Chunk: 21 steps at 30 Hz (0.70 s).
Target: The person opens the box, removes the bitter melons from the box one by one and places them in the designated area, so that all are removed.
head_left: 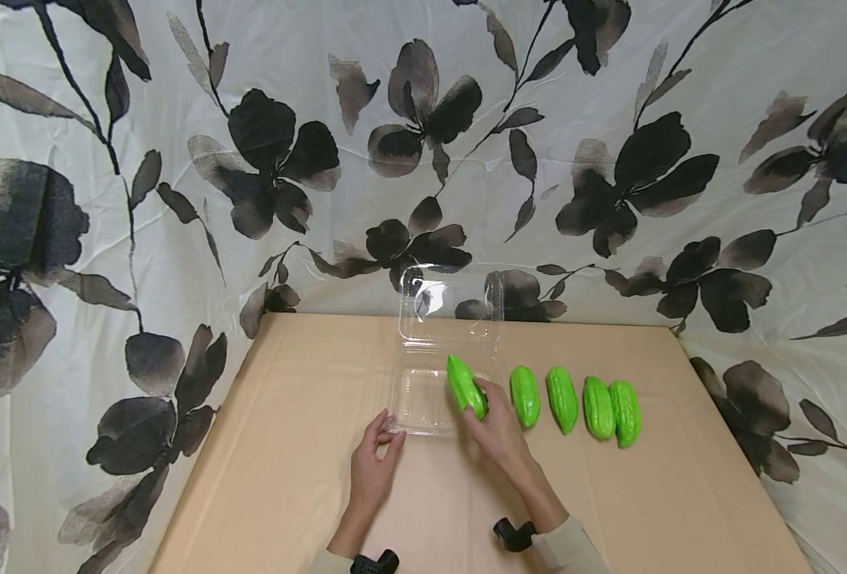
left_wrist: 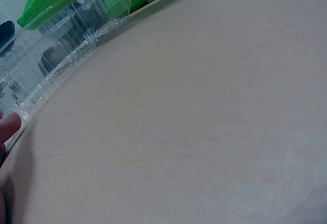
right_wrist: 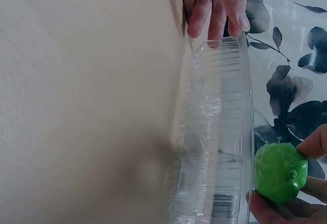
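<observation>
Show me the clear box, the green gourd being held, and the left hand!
clear plastic box (head_left: pixel 423 402), head view, its tray floor.
held green gourd (head_left: pixel 464 385), head view, its middle.
left hand (head_left: pixel 370 466), head view, its back.

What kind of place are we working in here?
Probably a staged tabletop setup rather than a real kitchen: a plain tan table, floral sheets draped as a backdrop, and toy-like green gourds lined beside a clear clamshell box.

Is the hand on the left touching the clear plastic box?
Touching. The right wrist view shows the left hand's fingertips resting on the rim of the clear plastic box; the head view agrees, with the left hand at its near corner.
</observation>
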{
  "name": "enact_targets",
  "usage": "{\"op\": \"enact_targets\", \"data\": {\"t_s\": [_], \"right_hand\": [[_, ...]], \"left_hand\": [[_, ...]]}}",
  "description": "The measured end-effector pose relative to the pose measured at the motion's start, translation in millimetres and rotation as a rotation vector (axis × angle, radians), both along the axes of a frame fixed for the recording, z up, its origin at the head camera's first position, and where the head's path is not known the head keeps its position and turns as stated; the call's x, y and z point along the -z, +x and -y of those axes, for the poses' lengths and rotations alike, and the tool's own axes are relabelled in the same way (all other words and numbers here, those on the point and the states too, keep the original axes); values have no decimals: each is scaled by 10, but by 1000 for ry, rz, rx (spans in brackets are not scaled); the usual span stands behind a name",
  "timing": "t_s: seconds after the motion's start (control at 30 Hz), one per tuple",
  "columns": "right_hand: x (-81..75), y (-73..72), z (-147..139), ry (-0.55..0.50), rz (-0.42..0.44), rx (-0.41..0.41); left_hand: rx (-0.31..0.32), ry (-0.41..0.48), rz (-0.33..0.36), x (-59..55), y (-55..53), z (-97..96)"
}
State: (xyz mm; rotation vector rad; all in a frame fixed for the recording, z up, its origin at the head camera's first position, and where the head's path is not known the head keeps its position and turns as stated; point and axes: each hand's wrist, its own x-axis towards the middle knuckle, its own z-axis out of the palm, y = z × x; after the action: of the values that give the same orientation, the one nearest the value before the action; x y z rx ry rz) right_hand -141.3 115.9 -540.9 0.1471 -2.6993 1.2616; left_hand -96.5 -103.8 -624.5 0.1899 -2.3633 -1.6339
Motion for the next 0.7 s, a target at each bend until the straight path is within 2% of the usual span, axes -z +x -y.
{"op": "enact_targets", "data": {"t_s": [0.4,0.7], "right_hand": [[-115,11,-100,-14,-19,8],[-192,6,-242,13,-84,37]], "left_hand": [[1,-5,-23,5,2,1],[2,-14,-35,13,9,4]]}}
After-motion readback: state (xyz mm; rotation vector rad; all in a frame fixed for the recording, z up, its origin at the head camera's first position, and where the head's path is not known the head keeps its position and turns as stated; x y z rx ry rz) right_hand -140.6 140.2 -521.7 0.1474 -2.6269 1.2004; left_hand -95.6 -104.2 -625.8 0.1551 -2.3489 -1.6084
